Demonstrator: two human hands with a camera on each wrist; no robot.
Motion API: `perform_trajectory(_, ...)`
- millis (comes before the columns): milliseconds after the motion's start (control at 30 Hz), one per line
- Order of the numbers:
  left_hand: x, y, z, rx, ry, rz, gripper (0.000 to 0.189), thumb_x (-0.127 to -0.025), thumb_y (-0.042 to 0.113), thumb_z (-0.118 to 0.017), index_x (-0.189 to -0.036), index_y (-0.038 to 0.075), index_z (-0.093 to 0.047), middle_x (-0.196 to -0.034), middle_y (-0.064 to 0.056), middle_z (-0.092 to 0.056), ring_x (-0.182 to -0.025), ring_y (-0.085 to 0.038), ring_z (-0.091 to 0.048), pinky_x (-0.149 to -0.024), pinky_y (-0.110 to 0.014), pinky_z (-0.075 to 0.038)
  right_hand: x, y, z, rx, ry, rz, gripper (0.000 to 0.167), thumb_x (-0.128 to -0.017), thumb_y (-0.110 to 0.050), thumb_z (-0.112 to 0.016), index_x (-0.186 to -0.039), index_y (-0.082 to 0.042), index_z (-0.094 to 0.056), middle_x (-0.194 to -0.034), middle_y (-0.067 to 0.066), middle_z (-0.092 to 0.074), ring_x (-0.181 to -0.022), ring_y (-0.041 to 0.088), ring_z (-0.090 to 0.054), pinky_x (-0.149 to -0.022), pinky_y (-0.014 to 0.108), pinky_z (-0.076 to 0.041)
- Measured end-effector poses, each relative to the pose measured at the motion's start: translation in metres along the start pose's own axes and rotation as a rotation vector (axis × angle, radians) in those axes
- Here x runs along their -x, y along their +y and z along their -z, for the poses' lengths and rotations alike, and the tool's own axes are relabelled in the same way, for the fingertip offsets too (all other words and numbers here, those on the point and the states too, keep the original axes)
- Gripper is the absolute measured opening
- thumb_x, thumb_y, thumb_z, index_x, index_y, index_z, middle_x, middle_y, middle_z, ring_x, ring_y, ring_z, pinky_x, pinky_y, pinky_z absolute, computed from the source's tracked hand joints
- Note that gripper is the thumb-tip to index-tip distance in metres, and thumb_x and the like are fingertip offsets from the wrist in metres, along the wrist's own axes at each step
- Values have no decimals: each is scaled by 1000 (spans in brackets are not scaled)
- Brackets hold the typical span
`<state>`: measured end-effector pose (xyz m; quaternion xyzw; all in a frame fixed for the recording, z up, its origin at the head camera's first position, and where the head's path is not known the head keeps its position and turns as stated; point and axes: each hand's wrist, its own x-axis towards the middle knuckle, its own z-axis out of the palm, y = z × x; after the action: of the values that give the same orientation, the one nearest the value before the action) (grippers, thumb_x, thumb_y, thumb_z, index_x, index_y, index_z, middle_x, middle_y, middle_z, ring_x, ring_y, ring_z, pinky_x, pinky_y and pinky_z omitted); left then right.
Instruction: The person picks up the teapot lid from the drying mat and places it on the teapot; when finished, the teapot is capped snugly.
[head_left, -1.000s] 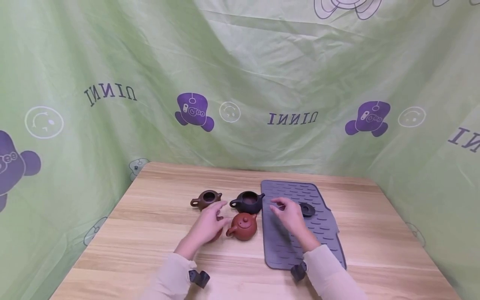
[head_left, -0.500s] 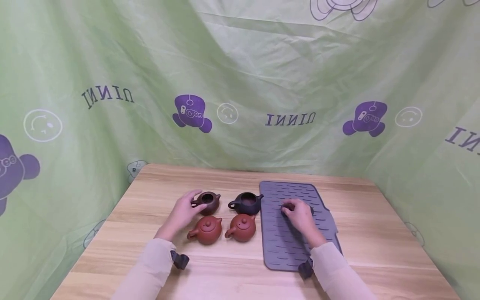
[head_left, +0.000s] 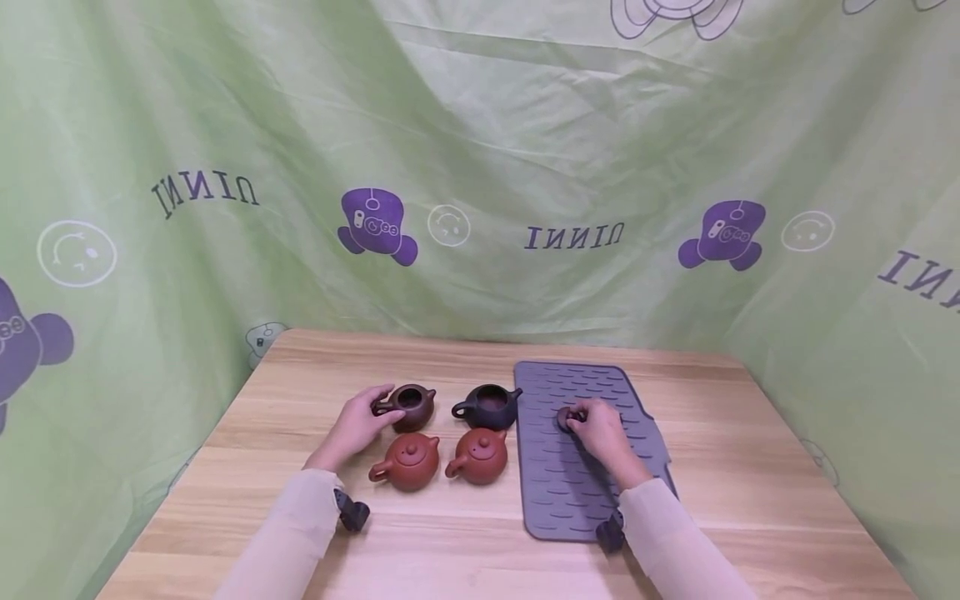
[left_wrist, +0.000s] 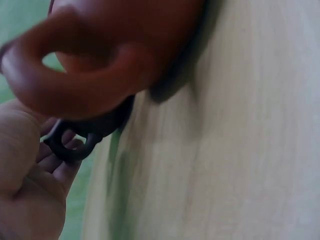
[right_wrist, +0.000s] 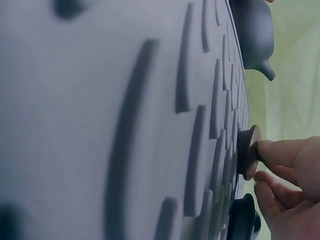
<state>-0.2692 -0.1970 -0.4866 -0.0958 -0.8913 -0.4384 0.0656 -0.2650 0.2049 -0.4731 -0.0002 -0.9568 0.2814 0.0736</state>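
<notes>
My left hand [head_left: 354, 427] holds a lidless dark brown teapot [head_left: 418, 412] from its handle side, thumb in front and fingers behind. In the left wrist view those fingers show past the teapot's dark handle [left_wrist: 77, 154]. Over the grey mat [head_left: 558, 492], my right hand [head_left: 602, 431] pinches a small brown teapot lid [head_left: 564, 420] by its knob. The right wrist view shows that lid [right_wrist: 246, 155] at the mat's surface; whether it fully rests there I cannot tell. Close by on the mat lies a black lid [right_wrist: 242, 217], mostly covered by the right hand in the head view.
Right of the brown teapot stands a lidless black teapot [head_left: 491, 408], its spout at the mat's left edge. Two red teapots with lids on, one on the left [head_left: 412, 465] and one on the right [head_left: 481, 457], stand in front. A green curtain [head_left: 480, 283] encloses the wooden table [head_left: 420, 542].
My left hand has moved left from above the red teapot to the brown teapot and taken hold of it. The right hand has moved right and lowered the brown lid to the mat.
</notes>
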Motion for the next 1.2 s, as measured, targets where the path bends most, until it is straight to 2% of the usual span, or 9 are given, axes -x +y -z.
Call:
perform_trajectory(167, -3, -2, 1, 54, -19, 27, 55, -85, 19, -77, -131, -4, -57, -125, -26, -59, -113, -38, -55, -96, -51, -44, -2, -1, 0, -3, 6, -7, 11, -85, -7, -75, -93, -2, -73, -96, 13, -69, -93, 31, -62, -81, 47, -50)
perform_trajectory(500, -5, -4, -1, 87, -9, 12, 48, -85, 16, -78, -126, -3, -61, -122, -23, -61, -115, -38, -55, -100, -51, -42, -4, -19, 0, -115, 51, 35, 12, -82, -11, -77, -88, -4, -71, -85, 7, -70, -83, 25, -65, -76, 43, -53)
perform_trajectory(800, -6, -7, -4, 100, -3, -10, 45, -84, 15, -78, -123, -2, -64, -122, -21, -62, -116, -37, -55, -101, -50, -41, -12, -49, 1, -184, 47, 60, 11, -81, -11, -77, -88, -5, -72, -85, 5, -70, -83, 24, -65, -77, 41, -53)
perform_trajectory(1033, -3, -6, -3, 93, -8, 15, 44, -84, 13, -78, -123, -2, -63, -120, -20, -63, -111, -34, -57, -96, -49, -45, -19, -81, 0, -224, 0, 104, 11, -81, -11, -78, -89, -5, -72, -84, 3, -70, -79, 20, -66, -72, 36, -54)
perform_trajectory(1200, -1, -8, -3, 84, -5, 21, 45, -84, 14, -78, -123, 0, -64, -121, -20, -63, -112, -35, -56, -97, -50, -43, -25, -103, -8, -251, -13, 146, 10, -82, -12, -78, -88, -6, -73, -82, 2, -69, -78, 19, -65, -71, 34, -53)
